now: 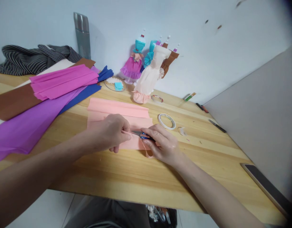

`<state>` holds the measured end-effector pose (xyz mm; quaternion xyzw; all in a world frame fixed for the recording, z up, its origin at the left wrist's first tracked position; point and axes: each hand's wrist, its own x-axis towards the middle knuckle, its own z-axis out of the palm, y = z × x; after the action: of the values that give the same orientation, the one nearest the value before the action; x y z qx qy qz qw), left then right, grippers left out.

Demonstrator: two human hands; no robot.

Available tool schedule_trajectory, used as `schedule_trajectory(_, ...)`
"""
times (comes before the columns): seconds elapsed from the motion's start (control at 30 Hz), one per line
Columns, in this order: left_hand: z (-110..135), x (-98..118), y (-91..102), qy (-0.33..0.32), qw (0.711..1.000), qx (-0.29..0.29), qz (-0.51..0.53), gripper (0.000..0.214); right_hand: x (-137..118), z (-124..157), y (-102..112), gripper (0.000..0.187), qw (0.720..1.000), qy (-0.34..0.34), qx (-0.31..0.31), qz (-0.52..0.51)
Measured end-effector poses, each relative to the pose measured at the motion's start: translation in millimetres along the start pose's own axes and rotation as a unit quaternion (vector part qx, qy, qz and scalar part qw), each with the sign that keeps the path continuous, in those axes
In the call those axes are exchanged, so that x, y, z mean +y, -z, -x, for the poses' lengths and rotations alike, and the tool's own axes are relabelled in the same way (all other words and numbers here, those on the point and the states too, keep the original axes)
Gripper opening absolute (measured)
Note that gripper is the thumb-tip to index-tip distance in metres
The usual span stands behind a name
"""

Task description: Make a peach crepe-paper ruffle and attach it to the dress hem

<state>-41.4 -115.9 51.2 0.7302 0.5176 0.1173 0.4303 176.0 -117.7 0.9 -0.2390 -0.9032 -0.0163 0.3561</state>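
A pink strip [134, 135] is pinched in the left hand [116, 129] above the worktop [108, 172]; snips [143, 136] are grasped in the right hand [163, 144]. Snipping seems in hand; the strip should be kept taut.

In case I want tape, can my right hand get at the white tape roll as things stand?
Probably yes: the white tape roll lies just beyond the right hand, and nothing appears to cover it. The snips in that hand would likely need putting down first.
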Motion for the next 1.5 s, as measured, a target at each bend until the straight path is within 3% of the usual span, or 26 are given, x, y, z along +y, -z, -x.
schedule_trajectory(0.27,-1.6,-0.9,-1.1,-0.022,1.0,0.019,0.013,0.017,-0.6,0.6,-0.6,0.036,1.0,-0.006,0.008,0.002)
schedule_trajectory(0.43,-1.8,2.4,-4.3,0.003,1.0,0.025,0.017,0.023,-1.2,0.3,-1.6,0.036,1.0,0.001,0.018,-0.002)
schedule_trajectory(0.97,-1.4,3.4,-4.3,0.002,1.0,0.029,-0.003,0.023,-0.9,2.5,-1.9,0.03,0.999,-0.002,-0.014,0.033)
schedule_trajectory(1.5,-1.6,2.8,-7.3,0.011,1.0,0.022,0.004,0.017,-6.0,0.0,-5.4,0.036,0.998,0.017,0.022,0.05)
